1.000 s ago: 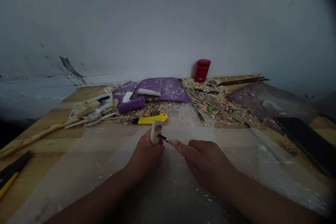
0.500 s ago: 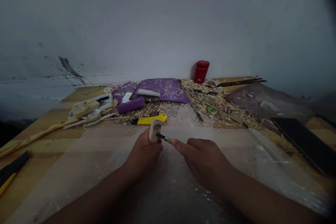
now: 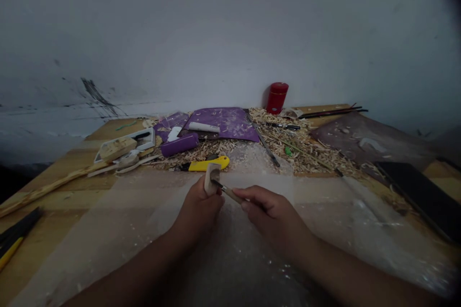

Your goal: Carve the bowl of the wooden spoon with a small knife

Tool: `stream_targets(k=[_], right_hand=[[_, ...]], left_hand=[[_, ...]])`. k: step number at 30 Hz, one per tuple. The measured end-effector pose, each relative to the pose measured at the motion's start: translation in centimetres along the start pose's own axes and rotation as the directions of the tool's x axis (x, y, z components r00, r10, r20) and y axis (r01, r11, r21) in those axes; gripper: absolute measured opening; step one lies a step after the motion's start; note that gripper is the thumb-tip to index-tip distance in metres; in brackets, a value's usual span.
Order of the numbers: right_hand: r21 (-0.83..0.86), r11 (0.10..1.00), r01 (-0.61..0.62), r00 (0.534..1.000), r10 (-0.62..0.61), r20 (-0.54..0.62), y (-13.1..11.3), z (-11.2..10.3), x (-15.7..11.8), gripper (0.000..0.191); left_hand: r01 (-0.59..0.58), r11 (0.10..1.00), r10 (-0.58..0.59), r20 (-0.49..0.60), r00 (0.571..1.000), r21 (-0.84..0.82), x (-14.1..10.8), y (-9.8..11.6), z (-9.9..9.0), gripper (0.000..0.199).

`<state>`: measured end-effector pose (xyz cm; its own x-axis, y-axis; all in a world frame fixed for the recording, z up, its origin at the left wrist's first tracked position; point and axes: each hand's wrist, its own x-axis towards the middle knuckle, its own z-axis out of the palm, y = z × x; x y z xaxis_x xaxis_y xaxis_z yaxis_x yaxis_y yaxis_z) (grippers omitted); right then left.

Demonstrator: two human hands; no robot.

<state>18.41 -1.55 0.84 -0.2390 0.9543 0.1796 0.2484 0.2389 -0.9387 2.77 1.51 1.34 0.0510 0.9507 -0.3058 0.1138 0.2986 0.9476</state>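
Note:
My left hand (image 3: pixel 200 207) is closed around a small pale piece of wood (image 3: pixel 212 177), whose hollowed face turns toward the right. A carving tool (image 3: pixel 232 194) with a wooden handle and a dark metal blade is pinched in my right hand (image 3: pixel 272 211). Its blade tip touches the hollow of the wood, or lies very close to it. Just beyond my left hand a yellow utility knife (image 3: pixel 209 163) lies on the table. Under both hands spreads a sheet of clear plastic (image 3: pixel 151 230).
Wood shavings (image 3: pixel 306 148) cover the back of the table around a purple pouch (image 3: pixel 230 122). A red canister (image 3: pixel 277 98) stands against the wall. On the left are a white tray (image 3: pixel 154 138) and a long stick (image 3: pixel 46 192); on the right, a black phone-like slab (image 3: pixel 421 199).
My right hand has shifted its grip farther back on the carving tool, so more of the wooden handle shows. The tool's angle is slightly steeper. My left hand has hardly moved.

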Motion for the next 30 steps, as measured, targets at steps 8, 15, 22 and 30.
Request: stream_targets(k=[8, 15, 22, 30], right_hand=[[0.041, 0.997, -0.070, 0.997, 0.071, -0.017, 0.2, -1.1, 0.3, 0.027], [-0.408, 0.873, 0.266, 0.963, -0.256, 0.080, 0.5, -1.8, -0.6, 0.035], [-0.603, 0.727, 0.328, 0.944, -0.270, 0.188, 1.0, -1.8, -0.8, 0.040], [-0.718, 0.612, 0.332, 0.942, -0.259, 0.215, 0.9, -2.0, -0.8, 0.042]], left_hand=[[0.089, 0.988, -0.082, 0.057, 0.995, -0.128, -0.2, 0.3, 0.3, 0.015], [0.032, 0.992, -0.032, 0.004, 0.999, -0.122, -0.2, 0.1, 0.1, 0.015], [-0.024, 0.994, 0.024, -0.003, 1.000, -0.110, -0.2, 0.0, 0.0, 0.014], [-0.030, 0.985, 0.038, 0.041, 0.998, -0.171, -0.1, -0.3, -0.3, 0.016]])
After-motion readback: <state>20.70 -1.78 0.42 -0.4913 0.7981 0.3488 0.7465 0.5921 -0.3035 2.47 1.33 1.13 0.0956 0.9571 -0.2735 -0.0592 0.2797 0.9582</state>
